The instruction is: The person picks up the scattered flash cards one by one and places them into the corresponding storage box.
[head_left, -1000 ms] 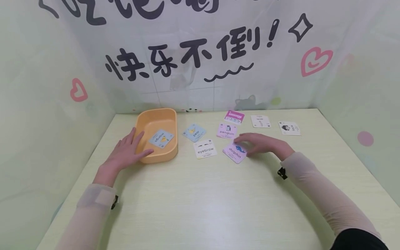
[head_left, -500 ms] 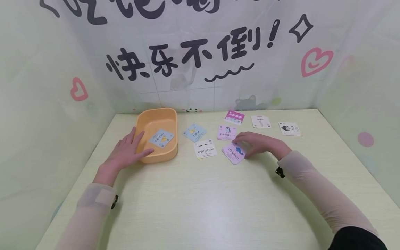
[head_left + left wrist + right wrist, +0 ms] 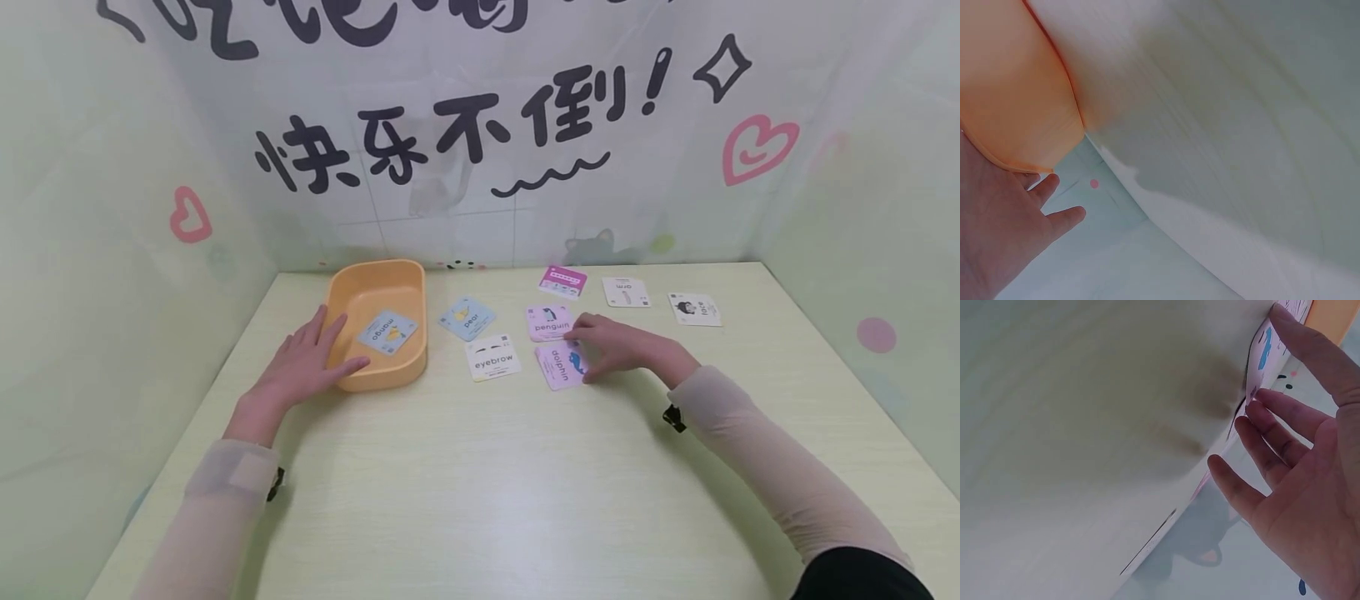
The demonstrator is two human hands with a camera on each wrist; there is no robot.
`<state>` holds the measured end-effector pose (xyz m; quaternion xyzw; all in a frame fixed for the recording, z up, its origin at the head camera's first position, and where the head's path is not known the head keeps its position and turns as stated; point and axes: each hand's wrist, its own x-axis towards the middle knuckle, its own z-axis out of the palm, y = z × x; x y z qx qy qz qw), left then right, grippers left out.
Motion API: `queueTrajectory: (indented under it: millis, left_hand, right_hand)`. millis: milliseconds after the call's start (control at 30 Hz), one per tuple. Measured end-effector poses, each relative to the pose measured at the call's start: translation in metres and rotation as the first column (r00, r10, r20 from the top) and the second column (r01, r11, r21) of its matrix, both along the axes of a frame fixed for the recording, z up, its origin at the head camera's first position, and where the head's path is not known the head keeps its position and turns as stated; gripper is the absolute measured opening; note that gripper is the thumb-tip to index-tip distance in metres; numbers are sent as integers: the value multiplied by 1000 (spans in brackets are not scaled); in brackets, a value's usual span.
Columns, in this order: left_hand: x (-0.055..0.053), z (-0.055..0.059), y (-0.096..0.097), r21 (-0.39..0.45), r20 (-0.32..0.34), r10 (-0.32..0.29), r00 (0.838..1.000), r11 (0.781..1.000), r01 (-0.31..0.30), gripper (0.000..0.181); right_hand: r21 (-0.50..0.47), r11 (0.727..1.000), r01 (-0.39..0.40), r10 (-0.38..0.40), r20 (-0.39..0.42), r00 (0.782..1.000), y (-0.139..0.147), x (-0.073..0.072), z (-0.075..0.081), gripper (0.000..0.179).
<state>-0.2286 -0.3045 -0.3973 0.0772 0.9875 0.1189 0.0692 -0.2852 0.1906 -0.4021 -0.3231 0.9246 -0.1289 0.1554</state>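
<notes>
Behind your table (image 3: 465, 492), which fills the lower half of the frame, a lettered backdrop (image 3: 450, 175) spans the top. The orange tray (image 3: 382, 380) sits left of centre. Your left hand (image 3: 294, 371) lies along its left side, fingers spread and fairly straight, touching the rim without clenching. Your right hand (image 3: 621, 343) is right of centre, with thumb and fingertips pinching the dolphin card (image 3: 558, 365) at its right side; the right wrist view shows the thumb at one end and the fingers at the other.

Just beyond the dolphin card lies the penguin card (image 3: 547, 322); you cannot tell whether their edges touch. To their left are the eyebrow card (image 3: 492, 358) and, farther back, the pear card (image 3: 467, 318); the mango card (image 3: 387, 333) is inside the tray. Toward the upper right lie a magenta card (image 3: 562, 282), the arm card (image 3: 626, 292) and the face card (image 3: 694, 309).

You seem to be positioning or picking up the dolphin card. Your next move probably calls for a light, even pinch on its edges, leaving the penguin card undisturbed, with your left hand steady on the tray.
</notes>
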Motion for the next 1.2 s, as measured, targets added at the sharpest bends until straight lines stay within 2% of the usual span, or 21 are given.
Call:
queueTrajectory:
  millis: [167,400,733,900,1200]
  left_hand:
    - [0,0,0,2,-2,-3,1000,1000,3,103]
    - [0,2,1,-1,-4,-7,1000,1000,7,103]
    - [0,1,0,2,-3,-6,1000,1000,6,103]
    - [0,0,0,6,0,-6,1000,1000,6,103]
    - [0,0,0,8,-5,-7,1000,1000,7,103]
  right_hand:
    - [-20,999,42,-42,-2,999,-1,0,-2,75]
    - [-66,989,131,-127,55,990,2,1,-3,76]
    - [-152,972,178,-162,111,981,5,0,-10,77]
    - [-193,957,215,-197,106,975,4,1,-11,73]
    - [-229,942,244,-228,95,969,5,2,-6,55]
